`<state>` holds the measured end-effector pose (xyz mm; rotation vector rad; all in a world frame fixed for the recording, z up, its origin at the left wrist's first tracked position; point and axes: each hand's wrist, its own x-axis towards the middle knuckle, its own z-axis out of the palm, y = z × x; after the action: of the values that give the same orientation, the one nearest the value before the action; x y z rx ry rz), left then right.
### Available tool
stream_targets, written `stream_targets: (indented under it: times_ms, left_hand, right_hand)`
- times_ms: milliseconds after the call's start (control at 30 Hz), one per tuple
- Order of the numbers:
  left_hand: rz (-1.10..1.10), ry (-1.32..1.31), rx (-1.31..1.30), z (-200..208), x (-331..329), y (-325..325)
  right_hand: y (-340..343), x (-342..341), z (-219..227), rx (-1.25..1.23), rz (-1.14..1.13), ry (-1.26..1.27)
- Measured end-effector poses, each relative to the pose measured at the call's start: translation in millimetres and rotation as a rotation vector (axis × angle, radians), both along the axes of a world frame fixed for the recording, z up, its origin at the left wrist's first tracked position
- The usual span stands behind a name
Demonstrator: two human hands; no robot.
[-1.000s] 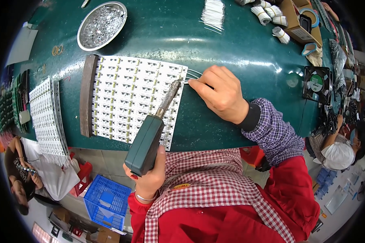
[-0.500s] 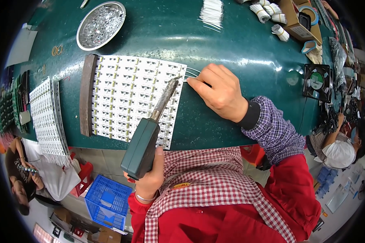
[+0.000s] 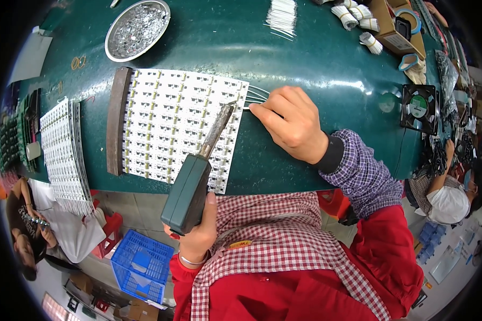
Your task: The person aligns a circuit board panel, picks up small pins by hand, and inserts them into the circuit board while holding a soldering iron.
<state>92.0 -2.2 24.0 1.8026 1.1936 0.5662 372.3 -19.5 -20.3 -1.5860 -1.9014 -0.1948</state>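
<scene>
My left hand [image 3: 199,239] is closed round the dark green body of a soldering gun [image 3: 186,188]. Its tip rests at the right edge of a white circuit board panel [image 3: 163,120], which carries rows of small parts. Just right of that tip, my right hand [image 3: 295,127] pinches a thin white wire [image 3: 246,108], its end at the panel's edge. Other pale wires [image 3: 258,90] stick out from the same edge, farther from me, and run partly behind my right fingers. Along the panel's left side lies a dark brown bar [image 3: 117,123].
A metal bowl [image 3: 137,31] of silvery bits stands beyond the panel. Loose white wires [image 3: 281,17] and bundled ones [image 3: 370,43] lie at the back. More panels [image 3: 64,155] are stacked at left. A black fan [image 3: 420,108] stands at right, and a blue crate [image 3: 142,267] below the table.
The soldering tip and my right hand have shifted slightly toward me along the panel's edge. More of the wires beyond my right fingers now shows. Both grips stay the same.
</scene>
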Motion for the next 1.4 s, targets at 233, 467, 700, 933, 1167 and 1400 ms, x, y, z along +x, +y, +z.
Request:
stream_targets:
  times_ms: [233, 467, 700, 933, 1167, 1400]
  left_hand:
    - [0.091, -0.15, 0.105, -12.7, 9.9, -1.8]
    - [0.069, -0.149, 0.085, -13.4, 12.8, -0.1]
    - [0.059, -0.154, 0.077, -13.5, 13.2, -0.2]
    - [0.102, -0.145, -0.015, -21.0, -7.7, -12.8]
    - [0.108, -0.159, 0.05, -10.5, 6.4, -6.6]
    - [0.062, -0.134, 0.164, -13.2, 5.0, -6.4]
  right_hand:
    - [-0.3, -0.2, -3.3, -0.016, 0.017, -0.005]
    - [-0.8, 0.0, -2.1, -0.03, 0.016, 0.001]
    - [-1.0, 0.5, -1.8, -0.042, 0.019, 0.004]
    - [-0.7, -0.6, -1.4, -0.04, 0.018, 0.008]
    - [-2.4, -3.0, -0.6, -0.037, 0.014, -0.007]
    - [-2.9, -4.7, -2.3, -0.005, 0.02, 0.017]
